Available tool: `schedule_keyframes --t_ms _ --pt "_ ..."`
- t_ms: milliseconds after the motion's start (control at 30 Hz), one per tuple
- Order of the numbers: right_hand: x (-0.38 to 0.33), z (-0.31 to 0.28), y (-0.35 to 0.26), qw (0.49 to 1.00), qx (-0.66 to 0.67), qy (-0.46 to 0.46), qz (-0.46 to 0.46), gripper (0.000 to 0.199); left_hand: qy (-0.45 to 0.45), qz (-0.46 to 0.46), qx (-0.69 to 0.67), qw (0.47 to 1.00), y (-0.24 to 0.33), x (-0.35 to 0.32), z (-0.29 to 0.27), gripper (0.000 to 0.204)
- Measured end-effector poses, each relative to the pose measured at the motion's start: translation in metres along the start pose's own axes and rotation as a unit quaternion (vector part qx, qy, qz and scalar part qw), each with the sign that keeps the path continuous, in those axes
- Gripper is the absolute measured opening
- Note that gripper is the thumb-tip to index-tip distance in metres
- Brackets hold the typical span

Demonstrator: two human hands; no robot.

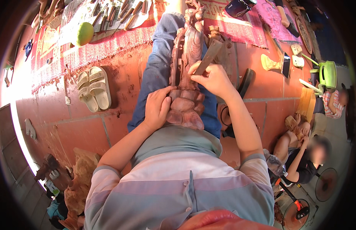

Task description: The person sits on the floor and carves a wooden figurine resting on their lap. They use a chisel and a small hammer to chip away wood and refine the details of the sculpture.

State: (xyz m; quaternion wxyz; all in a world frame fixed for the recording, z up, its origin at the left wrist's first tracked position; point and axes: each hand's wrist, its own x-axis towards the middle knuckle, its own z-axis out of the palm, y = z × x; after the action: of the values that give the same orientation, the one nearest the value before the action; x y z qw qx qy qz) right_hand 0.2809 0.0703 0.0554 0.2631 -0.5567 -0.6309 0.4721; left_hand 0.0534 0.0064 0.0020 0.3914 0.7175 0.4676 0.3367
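Note:
A reddish-brown carved wooden statue (pixel 189 57) lies lengthwise over my jeans-clad legs, its rounded, lumpy base nearest my belly. Against the left side of that base rests my left hand (pixel 158 106), fingers curved over the wood and thumb lying along it. My right hand (pixel 214 78) is above the right side of the figure. Between its thumb and fingers it pinches a flat grey-brown strip (pixel 209 57), whose kind I cannot make out. The strip slants up and to the right; whether it touches the carving cannot be told.
Several carving tools (pixel 126 13) lie on a cloth at the far left, near a green round fruit (pixel 84 33). Beige sandals (pixel 97 88) sit on the tiles at left. Rough carved wood (pixel 80 180) stands lower left. Another person (pixel 300 153) holds a wooden piece at right.

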Motion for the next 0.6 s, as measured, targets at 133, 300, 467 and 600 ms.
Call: schedule_keyframes --t_ms 133,300,467,600 --pt "-0.001 -0.003 0.001 0.996 -0.048 0.033 -0.075 0.006 -0.005 -0.012 -0.006 1.000 0.003 0.001 -0.002 0.033" --pt "0.004 -0.015 0.001 0.999 -0.010 -0.050 0.007 0.004 0.002 -0.003 -0.007 1.000 -0.003 -0.001 0.001 0.033" --pt "0.000 -0.011 -0.006 0.999 0.001 -0.046 -0.013 0.005 -0.002 -0.017 -0.016 1.000 0.000 0.000 0.000 0.034" --pt "0.007 -0.005 -0.003 0.998 -0.035 -0.051 -0.026 0.006 0.007 -0.007 -0.008 1.000 -0.003 -0.001 0.000 0.034"
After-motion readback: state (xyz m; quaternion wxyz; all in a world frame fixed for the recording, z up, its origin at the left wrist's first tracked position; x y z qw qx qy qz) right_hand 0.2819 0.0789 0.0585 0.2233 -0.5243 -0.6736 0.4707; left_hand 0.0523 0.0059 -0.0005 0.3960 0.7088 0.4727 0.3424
